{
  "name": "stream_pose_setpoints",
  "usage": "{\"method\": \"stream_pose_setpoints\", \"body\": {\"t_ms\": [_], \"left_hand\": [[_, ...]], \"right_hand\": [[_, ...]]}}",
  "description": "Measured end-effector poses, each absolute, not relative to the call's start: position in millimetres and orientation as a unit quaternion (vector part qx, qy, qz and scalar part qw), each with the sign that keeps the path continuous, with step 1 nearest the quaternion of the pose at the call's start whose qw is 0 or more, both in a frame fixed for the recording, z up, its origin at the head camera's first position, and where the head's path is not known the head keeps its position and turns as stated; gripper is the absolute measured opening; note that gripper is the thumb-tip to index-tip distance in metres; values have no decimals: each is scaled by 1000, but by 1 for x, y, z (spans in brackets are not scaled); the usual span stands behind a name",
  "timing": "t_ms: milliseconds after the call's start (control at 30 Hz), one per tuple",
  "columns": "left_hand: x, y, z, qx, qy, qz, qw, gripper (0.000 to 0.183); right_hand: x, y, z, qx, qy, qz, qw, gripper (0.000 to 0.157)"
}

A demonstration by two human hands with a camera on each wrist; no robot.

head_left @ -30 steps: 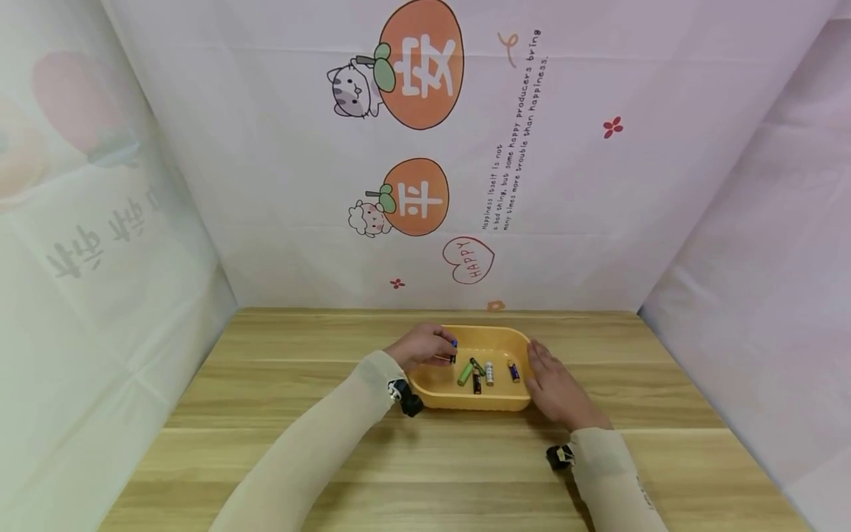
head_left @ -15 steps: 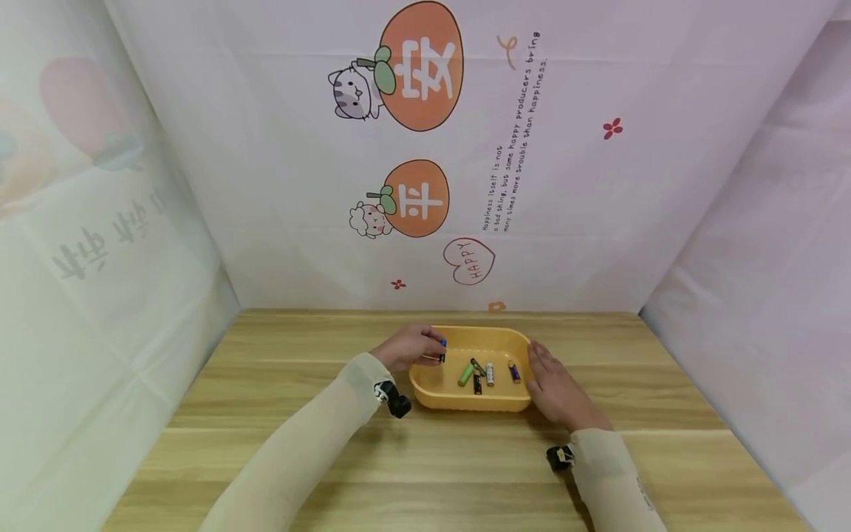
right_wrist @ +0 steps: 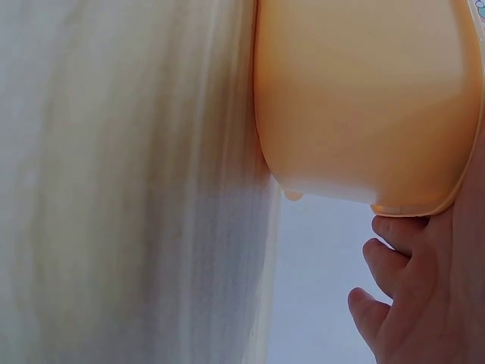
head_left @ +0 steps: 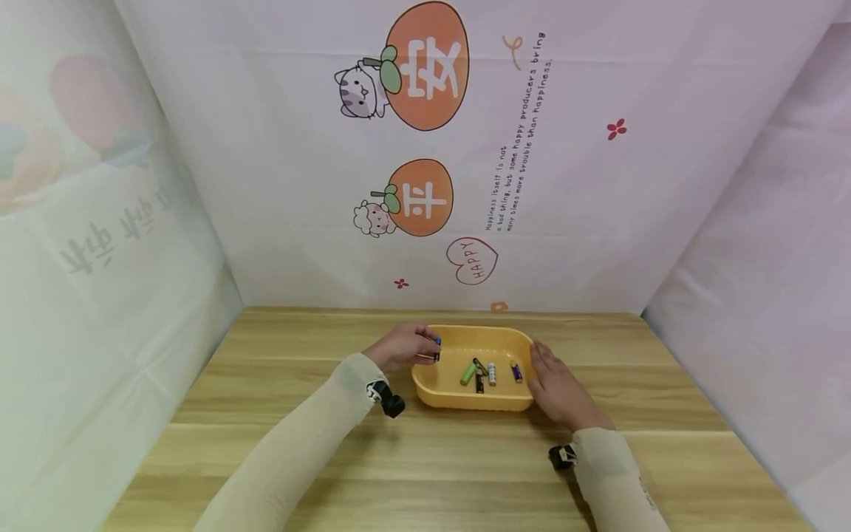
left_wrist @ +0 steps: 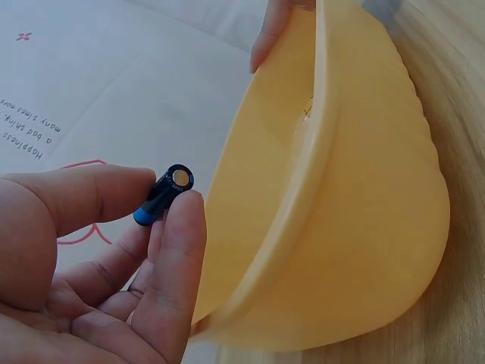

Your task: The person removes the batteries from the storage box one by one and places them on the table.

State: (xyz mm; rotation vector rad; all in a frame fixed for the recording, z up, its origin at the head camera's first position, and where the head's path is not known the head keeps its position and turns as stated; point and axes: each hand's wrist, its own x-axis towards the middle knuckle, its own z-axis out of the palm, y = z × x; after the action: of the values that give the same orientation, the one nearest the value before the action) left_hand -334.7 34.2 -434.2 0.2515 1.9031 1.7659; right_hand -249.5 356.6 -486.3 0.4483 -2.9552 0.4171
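My left hand point(head_left: 402, 347) pinches a small black battery with a blue end point(left_wrist: 162, 199) between thumb and fingertips. It holds the battery over the left end of a yellow plastic basin point(head_left: 472, 402), and the left wrist view shows the battery's round metal end. At the basin's right end my right hand point(head_left: 560, 388) rests against the rim with extended fingers. Several batteries lie on the basin floor: a green one point(head_left: 468, 372), a black one point(head_left: 479, 382), a white one point(head_left: 492, 374) and, farther right, a purple one point(head_left: 516, 372). Another dark battery lies partly behind the green and black ones.
The basin stands on a wood-grain table point(head_left: 452, 473) near its back edge. Behind it rises a white cloth wall point(head_left: 565, 185) printed with oranges and lettering. White cloth also hangs on the left and right sides. Each sleeve carries a small black wrist camera.
My left hand has drawn leftward with the pinched battery, from inside the basin toward its left rim. The right hand and the other batteries have stayed in place.
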Motion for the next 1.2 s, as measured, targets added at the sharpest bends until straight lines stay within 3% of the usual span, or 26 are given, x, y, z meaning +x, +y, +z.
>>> {"method": "stream_pose_setpoints", "body": {"t_ms": [233, 567, 1200], "left_hand": [[-336, 29, -433, 91, 708, 650, 259, 23], [-336, 15, -434, 104, 715, 639, 263, 38], [-337, -3, -435, 74, 706, 660, 245, 38]], "right_hand": [[-249, 357, -485, 147, -978, 140, 58, 60], [-253, 359, -487, 147, -978, 135, 65, 58], [-249, 357, -486, 143, -977, 143, 70, 58]]}}
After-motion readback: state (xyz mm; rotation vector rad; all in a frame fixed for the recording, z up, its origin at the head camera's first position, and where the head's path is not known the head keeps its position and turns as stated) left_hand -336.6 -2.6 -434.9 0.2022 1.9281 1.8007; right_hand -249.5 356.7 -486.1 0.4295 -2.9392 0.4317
